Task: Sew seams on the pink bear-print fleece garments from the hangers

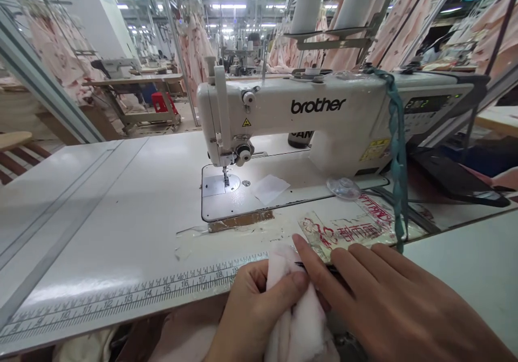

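Folded pale pink-white fabric [297, 319] is pinched between the thumb and fingers of my left hand [259, 308], at the front edge of the sewing table. My right hand [388, 292] is partly closed just to the right, its index finger stretched along the cloth. Under that finger shows a thin dark pointed tool [332, 268], its tip against the fabric by my left thumb; most of it is hidden by my hand. Beyond both hands stands a white sewing machine [267, 108], its lit presser foot [226, 178] with no fabric under it.
A ruler strip [162, 289] runs along the table's front edge. On the machine bed lies a white scrap [272, 188], with a clear plastic disc [343, 188] to its right. A teal ribbon [399, 157] hangs over the machine arm. Thread cones [309, 6] stand above.
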A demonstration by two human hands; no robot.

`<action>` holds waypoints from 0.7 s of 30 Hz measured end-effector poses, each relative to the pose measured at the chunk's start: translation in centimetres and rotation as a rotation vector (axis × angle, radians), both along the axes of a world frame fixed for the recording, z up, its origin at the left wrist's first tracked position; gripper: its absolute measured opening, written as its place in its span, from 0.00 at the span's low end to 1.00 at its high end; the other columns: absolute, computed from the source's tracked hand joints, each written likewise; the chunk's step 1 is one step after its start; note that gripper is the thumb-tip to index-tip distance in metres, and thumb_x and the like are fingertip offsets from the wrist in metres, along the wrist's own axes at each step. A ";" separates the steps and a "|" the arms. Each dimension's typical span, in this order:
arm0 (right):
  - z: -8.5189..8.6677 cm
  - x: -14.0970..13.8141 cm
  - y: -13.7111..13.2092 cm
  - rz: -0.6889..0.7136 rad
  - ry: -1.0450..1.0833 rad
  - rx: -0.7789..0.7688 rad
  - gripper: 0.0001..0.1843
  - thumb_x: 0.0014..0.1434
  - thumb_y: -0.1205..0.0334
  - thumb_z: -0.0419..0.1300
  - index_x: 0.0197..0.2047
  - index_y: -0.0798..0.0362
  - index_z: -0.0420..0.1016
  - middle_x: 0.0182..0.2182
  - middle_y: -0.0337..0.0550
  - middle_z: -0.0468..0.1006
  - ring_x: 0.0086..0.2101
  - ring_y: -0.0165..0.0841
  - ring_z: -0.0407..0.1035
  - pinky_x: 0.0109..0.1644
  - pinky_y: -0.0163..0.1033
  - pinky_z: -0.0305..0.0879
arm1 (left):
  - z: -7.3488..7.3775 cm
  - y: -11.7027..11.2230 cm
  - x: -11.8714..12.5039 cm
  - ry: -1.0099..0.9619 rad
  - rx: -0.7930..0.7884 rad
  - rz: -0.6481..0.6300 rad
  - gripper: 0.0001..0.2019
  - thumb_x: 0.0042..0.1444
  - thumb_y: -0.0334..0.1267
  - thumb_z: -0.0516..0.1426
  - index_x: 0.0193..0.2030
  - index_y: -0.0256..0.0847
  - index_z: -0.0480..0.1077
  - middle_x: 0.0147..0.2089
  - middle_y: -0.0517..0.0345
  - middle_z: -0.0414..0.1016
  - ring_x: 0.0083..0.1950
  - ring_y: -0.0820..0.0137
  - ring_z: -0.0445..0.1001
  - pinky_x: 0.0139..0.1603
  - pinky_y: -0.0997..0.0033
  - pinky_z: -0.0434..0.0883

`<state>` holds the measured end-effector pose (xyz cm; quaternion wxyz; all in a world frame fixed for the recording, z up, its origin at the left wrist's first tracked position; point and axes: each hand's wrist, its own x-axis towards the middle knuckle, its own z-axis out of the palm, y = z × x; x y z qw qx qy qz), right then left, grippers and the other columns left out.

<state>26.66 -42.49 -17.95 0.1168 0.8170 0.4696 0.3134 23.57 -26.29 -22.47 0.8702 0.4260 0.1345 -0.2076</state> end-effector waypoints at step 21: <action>-0.6 0.9 -0.1 0.037 0.657 0.444 0.19 0.52 0.78 0.44 0.36 0.51 0.71 0.26 0.36 0.72 0.29 0.31 0.65 0.42 0.41 0.56 | 1.6 0.5 -0.6 -0.132 0.219 -0.140 0.19 0.51 0.51 0.61 0.32 0.33 0.70 0.25 0.57 0.69 0.26 0.76 0.66 0.27 0.79 0.62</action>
